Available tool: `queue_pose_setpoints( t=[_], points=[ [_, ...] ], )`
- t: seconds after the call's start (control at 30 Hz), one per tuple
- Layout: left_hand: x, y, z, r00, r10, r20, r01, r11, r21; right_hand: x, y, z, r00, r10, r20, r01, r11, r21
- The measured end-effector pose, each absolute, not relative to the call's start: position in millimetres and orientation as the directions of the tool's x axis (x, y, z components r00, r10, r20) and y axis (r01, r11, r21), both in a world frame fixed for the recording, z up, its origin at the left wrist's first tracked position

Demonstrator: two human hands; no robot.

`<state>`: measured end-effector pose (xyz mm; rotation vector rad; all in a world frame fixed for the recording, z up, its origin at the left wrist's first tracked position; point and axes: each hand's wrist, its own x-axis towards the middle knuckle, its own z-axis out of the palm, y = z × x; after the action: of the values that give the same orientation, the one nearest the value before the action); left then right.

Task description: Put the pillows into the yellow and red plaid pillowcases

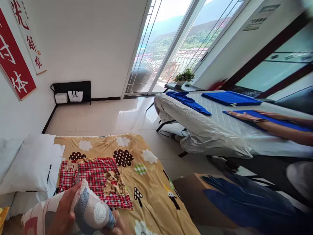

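Observation:
Low in the head view, both my hands hold a bundled patterned cloth [90,209] in white, grey-blue and red; its exact kind does not show. My left hand [65,210] grips it from the left, fingers and thumb closed over the fabric. At its lower right end, my right hand [116,225] closes on the bundle, slightly blurred and cut by the frame's bottom edge. Just beyond the bundle lies a folded red plaid cloth with a dog print [95,179], flat on the tan bedspread [151,182], partly covered by the bundle and my left hand.
White pillows [31,166] lean at the bed's left end. To the right, a co-worker's hands [241,116] press on blue fabric [281,121] over a plastic-wrapped mattress [215,130]. More folded blue fabric [231,98] lies there. A cardboard box [190,195] with dark blue cloth stands nearer.

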<state>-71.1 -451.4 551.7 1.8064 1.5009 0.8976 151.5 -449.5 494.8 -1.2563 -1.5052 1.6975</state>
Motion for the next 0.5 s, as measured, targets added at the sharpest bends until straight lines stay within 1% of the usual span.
queue_pose_setpoints(
  t=[0.07,0.1,0.17,0.27,0.37,0.43,0.5],
  points=[
    [-60.6,-459.1,554.7,0.181,0.975,0.129,0.636,-0.216,0.741,140.6,-452.1,503.3,-0.452,0.84,-0.301,0.034,-0.321,-0.947],
    [-53.2,-462.0,558.2,0.18,0.976,0.123,0.681,-0.214,0.701,135.6,-454.5,507.6,-0.467,0.833,-0.295,-0.008,-0.338,-0.941],
    [-38.6,-465.1,565.0,0.147,0.983,0.107,0.748,-0.181,0.639,127.0,-459.3,517.6,-0.5,0.827,-0.255,0.006,-0.292,-0.957],
    [-29.5,-465.9,565.7,0.111,0.989,0.102,0.774,-0.151,0.615,120.2,-461.0,536.7,-0.575,0.793,-0.203,0.149,-0.142,-0.979],
    [-40.0,-469.0,554.7,0.043,0.991,0.126,0.752,-0.115,0.649,127.8,-455.8,553.8,-0.632,0.726,-0.269,0.371,-0.022,-0.929],
    [-54.5,-473.1,547.0,-0.063,0.986,0.151,0.715,-0.061,0.697,147.1,-450.9,557.4,-0.652,0.706,-0.277,0.462,0.08,-0.883],
    [-72.9,-477.4,543.6,-0.212,0.959,0.186,0.676,0.006,0.737,178.1,-446.9,550.7,-0.654,0.726,-0.214,0.472,0.17,-0.865]
  ],
)
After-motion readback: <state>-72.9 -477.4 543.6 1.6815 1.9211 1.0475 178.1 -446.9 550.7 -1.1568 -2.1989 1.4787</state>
